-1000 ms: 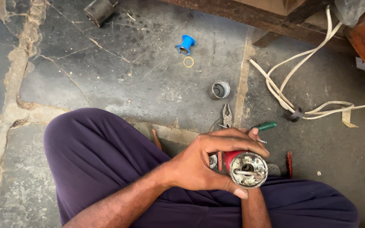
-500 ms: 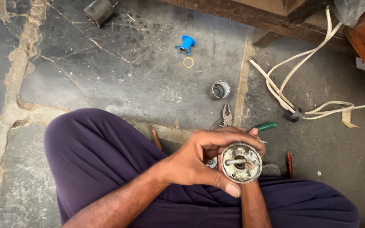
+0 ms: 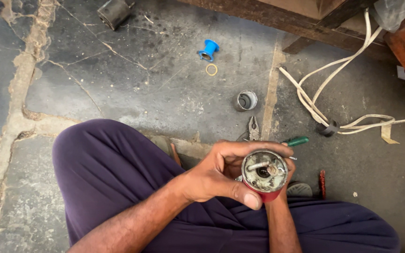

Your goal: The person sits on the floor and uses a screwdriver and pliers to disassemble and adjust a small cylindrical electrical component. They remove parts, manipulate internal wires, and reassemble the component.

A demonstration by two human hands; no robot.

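While we sit cross-legged on the cracked concrete floor [image 3: 118,89], we hold a small red-bodied motor [image 3: 264,171] over the lap, its round metal end face turned straight up at the camera. That puts the motor's long axis close to upright, running from the lens down toward the purple trousers [image 3: 118,187], with a short shaft and some grimy fittings showing in the middle of the face. Our left hand [image 3: 221,174] wraps the casing from its left side, fingers curled over the far rim and the thumb pressed along the near edge, so it is closed firmly on the motor. Our right hand [image 3: 284,180] comes up from beneath and is mostly hidden behind the casing; we cannot tell how its fingers are set, only that it is against the motor's right side. Both hands meet at the motor, with the left having the fuller hold. Farther out on the floor lie pliers [image 3: 253,128], a green-handled screwdriver [image 3: 297,140] just past the fingers, a small metal cup [image 3: 246,100], a blue spool [image 3: 208,49], a thin ring [image 3: 211,70] and a tangle of white cord [image 3: 324,93], all apart from the hands.
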